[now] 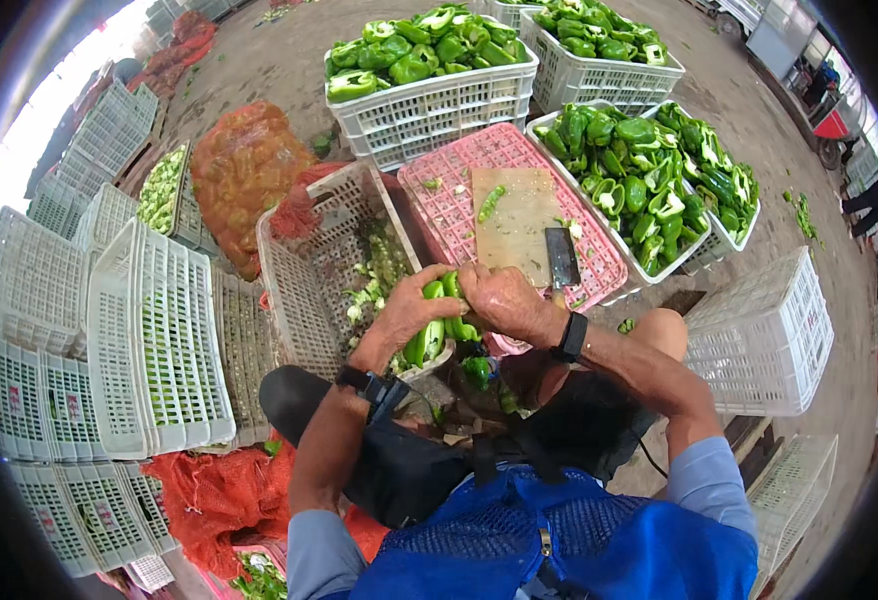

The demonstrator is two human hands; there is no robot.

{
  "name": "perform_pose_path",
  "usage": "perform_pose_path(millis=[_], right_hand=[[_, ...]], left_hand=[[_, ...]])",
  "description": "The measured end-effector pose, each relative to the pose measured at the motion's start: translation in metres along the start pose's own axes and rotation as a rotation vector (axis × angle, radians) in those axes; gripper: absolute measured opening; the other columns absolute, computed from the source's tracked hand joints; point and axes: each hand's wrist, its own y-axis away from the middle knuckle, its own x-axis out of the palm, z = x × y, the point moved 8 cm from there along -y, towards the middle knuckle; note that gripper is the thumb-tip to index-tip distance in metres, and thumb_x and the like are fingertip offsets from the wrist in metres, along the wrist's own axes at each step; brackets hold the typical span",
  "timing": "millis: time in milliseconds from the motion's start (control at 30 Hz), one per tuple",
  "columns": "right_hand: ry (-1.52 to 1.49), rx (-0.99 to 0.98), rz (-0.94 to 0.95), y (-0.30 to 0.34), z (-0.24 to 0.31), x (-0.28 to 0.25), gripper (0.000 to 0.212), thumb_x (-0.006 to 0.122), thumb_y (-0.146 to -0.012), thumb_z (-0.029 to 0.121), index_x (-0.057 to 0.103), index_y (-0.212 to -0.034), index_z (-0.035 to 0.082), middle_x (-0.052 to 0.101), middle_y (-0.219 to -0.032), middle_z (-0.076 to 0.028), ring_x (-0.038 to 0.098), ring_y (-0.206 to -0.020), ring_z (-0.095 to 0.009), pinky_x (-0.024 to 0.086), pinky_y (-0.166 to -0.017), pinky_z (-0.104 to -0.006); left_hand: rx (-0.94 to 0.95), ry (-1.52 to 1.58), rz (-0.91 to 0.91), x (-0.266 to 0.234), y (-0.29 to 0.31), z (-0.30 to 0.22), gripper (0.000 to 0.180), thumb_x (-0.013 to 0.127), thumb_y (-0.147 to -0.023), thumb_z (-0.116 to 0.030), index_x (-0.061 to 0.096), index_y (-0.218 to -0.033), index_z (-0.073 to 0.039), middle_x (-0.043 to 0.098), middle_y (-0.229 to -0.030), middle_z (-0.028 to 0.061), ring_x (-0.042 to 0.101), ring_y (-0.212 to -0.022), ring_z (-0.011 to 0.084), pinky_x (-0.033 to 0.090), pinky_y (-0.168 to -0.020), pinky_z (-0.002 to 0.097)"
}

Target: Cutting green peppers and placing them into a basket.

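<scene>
My left hand [406,315] is closed round a green bell pepper [425,341] that looks split open, above the near end of a crate of scraps [344,215]. My right hand [507,300] meets it at the pepper's top, its fingers bent against the pepper; what is under its fingertips is hidden. Just beyond lies a wooden cutting board [509,225] on an upturned pink crate [439,205]. A cleaver [562,258] rests at the board's right edge, its handle toward me. On the board is a strip of green pepper [492,203].
White crates heaped with cut peppers [414,65] stand ahead and to the right. An orange mesh sack [244,170] sits left of the scrap crate. Stacked white crates [159,340] fill the left; an upturned white crate [759,335] is at right. Red netting [219,500] lies near my left elbow.
</scene>
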Motion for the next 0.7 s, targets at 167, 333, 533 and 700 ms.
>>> perform_pose_path(millis=[167, 333, 533, 700], right_hand=[[-0.160, -0.024, 0.087, -0.001, -0.009, -0.003, 0.040, 0.071, -0.082, 0.030, 0.051, -0.091, -0.003, 0.058, -0.059, -0.019, 0.064, -0.058, -0.038, 0.052, -0.054, -0.0471], [-0.442, -0.040, 0.179, -0.002, -0.014, 0.001, 0.032, 0.063, -0.084, 0.029, 0.053, -0.078, -0.002, 0.055, -0.054, -0.021, 0.060, -0.055, -0.043, 0.049, -0.054, -0.0506], [-0.944, -0.021, 0.293, 0.006, -0.009, 0.017, 0.034, 0.058, -0.092, 0.027, 0.062, -0.103, -0.005, 0.062, -0.079, -0.021, 0.060, -0.062, -0.036, 0.048, -0.061, -0.0438], [-1.601, 0.307, -0.020, 0.003, -0.028, 0.022, 0.029, 0.053, -0.097, 0.026, 0.062, -0.100, -0.002, 0.063, -0.073, -0.008, 0.051, -0.046, -0.014, 0.044, -0.050, -0.0255]], left_hand=[[-0.052, 0.052, 0.105, 0.001, 0.007, 0.000, 0.057, 0.074, -0.082, -0.011, 0.056, -0.133, 0.004, 0.068, -0.110, 0.0082, 0.065, -0.096, 0.0151, 0.053, -0.084, 0.0279], [-0.081, -0.012, 0.217, 0.001, 0.016, 0.007, 0.059, 0.076, -0.078, -0.015, 0.057, -0.130, 0.006, 0.067, -0.111, 0.0087, 0.063, -0.098, 0.0156, 0.051, -0.088, 0.0292], [-0.070, -0.184, 0.332, -0.002, 0.023, 0.014, 0.061, 0.079, -0.077, -0.017, 0.059, -0.131, 0.002, 0.067, -0.115, 0.0075, 0.061, -0.104, 0.0162, 0.049, -0.093, 0.0309], [0.032, -0.021, 0.295, -0.012, 0.030, 0.000, 0.060, 0.079, -0.074, -0.015, 0.060, -0.129, -0.001, 0.066, -0.119, 0.0055, 0.061, -0.108, 0.0153, 0.048, -0.097, 0.0309]])
